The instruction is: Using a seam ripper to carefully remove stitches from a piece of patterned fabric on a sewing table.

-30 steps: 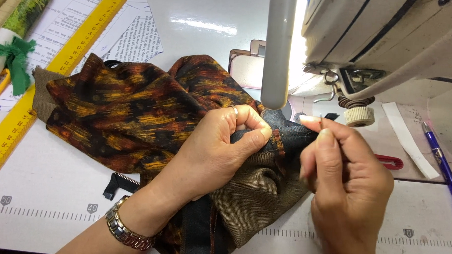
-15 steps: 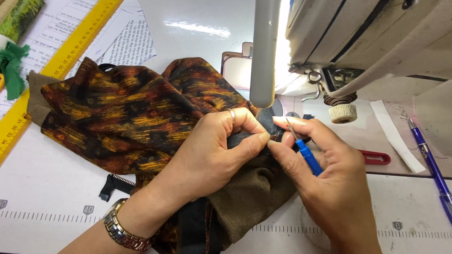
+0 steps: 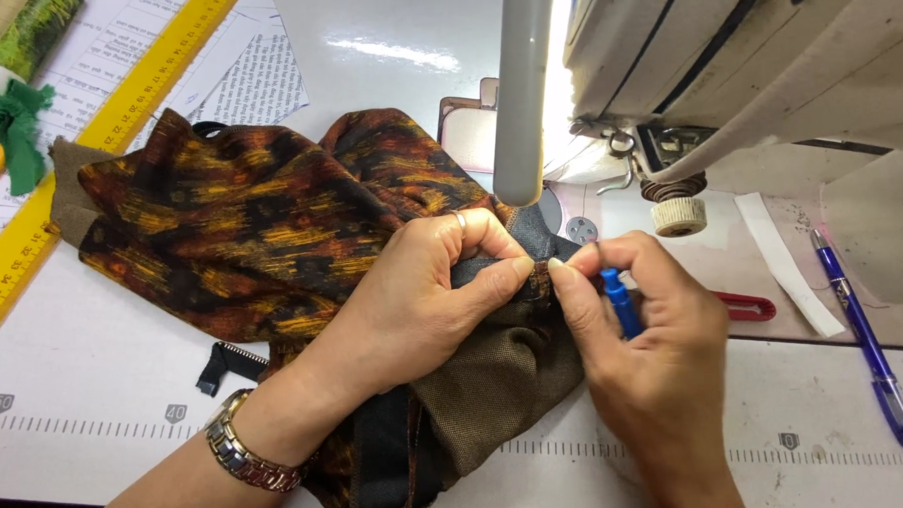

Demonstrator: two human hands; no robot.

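Observation:
A dark garment (image 3: 251,231) with an orange and brown print lies bunched on the white table, its olive-brown lining (image 3: 496,383) turned out near me. My left hand (image 3: 423,295), with a ring and a metal watch, pinches a dark folded edge of the garment between thumb and forefinger. My right hand (image 3: 655,357) meets it from the right, fingertips on the same edge, holding a small blue-handled tool (image 3: 621,300). Both hands sit just in front of the sewing machine's needle area (image 3: 609,178).
The cream sewing machine (image 3: 765,63) fills the upper right, with a grey lamp post (image 3: 521,91) ahead. A blue pen (image 3: 870,340), a white strip (image 3: 782,262) and a red-handled tool (image 3: 749,307) lie at right. A yellow ruler (image 3: 97,136), papers and a black zipper piece (image 3: 230,360) lie left.
My right hand has closed in on the fabric edge against my left thumb, and the blue tool now shows in it. The view has shifted slightly down and right.

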